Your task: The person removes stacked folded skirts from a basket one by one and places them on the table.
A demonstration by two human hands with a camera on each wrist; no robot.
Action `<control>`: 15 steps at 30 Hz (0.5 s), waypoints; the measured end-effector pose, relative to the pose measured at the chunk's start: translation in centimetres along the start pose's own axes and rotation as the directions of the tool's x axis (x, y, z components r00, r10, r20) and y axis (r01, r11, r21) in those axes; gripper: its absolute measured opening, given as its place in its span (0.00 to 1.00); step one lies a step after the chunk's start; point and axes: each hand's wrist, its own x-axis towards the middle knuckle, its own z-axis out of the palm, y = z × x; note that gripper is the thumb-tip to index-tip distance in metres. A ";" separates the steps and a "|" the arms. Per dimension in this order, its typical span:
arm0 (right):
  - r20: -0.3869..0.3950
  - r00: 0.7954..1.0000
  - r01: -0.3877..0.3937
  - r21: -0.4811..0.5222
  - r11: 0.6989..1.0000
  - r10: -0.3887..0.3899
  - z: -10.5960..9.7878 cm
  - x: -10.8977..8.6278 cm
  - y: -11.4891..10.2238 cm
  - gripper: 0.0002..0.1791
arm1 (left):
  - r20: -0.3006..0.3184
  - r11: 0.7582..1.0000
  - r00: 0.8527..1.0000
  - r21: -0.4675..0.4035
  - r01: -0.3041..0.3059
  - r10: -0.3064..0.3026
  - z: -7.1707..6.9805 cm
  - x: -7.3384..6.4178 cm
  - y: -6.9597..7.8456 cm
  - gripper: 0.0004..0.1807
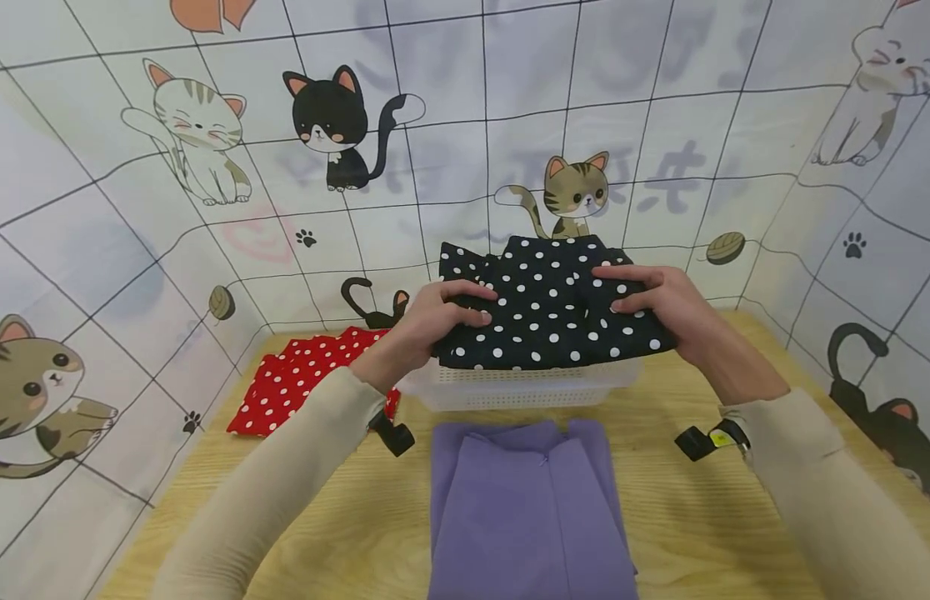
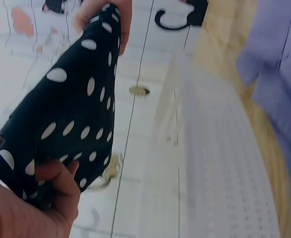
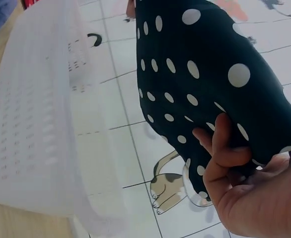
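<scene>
A folded black cloth with white polka dots [image 1: 540, 308] is held up over a white plastic basket [image 1: 510, 387]. My left hand [image 1: 442, 321] grips its left end, thumb and a finger showing on top. At the other end my right hand [image 1: 663, 304] holds the cloth the same way. In the left wrist view the left hand [image 2: 41, 203] has fingers curled under the fabric. The right wrist view shows the right hand [image 3: 235, 178] with fingers bent against the cloth's underside. Both wrist views show a gap between cloth and basket. The garment's kind cannot be told.
A red polka-dot cloth [image 1: 307, 375] lies folded left of the basket. A folded purple garment [image 1: 517, 508] lies on the wooden table [image 1: 345, 517] in front of it. White walls [image 1: 450, 108] with cat drawings stand behind and at both sides.
</scene>
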 end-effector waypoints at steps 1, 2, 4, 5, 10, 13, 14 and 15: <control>-0.001 1.000 0.006 0.004 1.000 -0.006 -0.1 -0.5 0.2 0.29 | -0.013 1.000 1.000 -0.001 -0.004 0.004 0.3 -0.3 -0.1 0.18; -0.002 1.000 0.013 0.016 1.000 -0.012 -0.1 -0.9 0.3 0.29 | -0.027 1.000 1.000 0.004 -0.010 0.010 0.6 -0.7 -0.1 0.17; 0.005 1.000 0.021 0.041 0.999 -0.022 0.0 -1.7 0.7 0.29 | -0.049 1.000 0.999 -0.004 -0.020 0.020 1.0 -1.5 -0.3 0.17; 0.008 1.000 0.025 0.052 0.998 -0.026 0.1 -2.1 0.8 0.29 | -0.057 0.999 0.998 -0.015 -0.030 0.029 1.2 -1.9 -0.4 0.17; 0.058 0.996 0.064 0.089 0.994 -0.069 0.6 -4.0 1.5 0.28 | -0.088 0.995 0.994 -0.068 -0.073 0.067 1.8 -4.1 -1.0 0.17; 0.084 0.989 0.110 0.098 0.989 -0.118 0.9 -4.9 1.8 0.28 | -0.098 0.992 0.992 -0.093 -0.089 0.080 1.9 -5.3 -1.4 0.17; 0.085 0.986 0.135 0.081 0.988 -0.142 1.0 -5.2 1.9 0.28 | -0.101 0.991 0.991 -0.097 -0.093 0.083 1.9 -5.6 -1.5 0.17; 0.084 0.983 0.155 0.069 0.985 -0.161 1.1 -5.4 1.9 0.28 | -0.104 0.990 0.991 -0.099 -0.098 0.088 1.9 -6.0 -1.6 0.17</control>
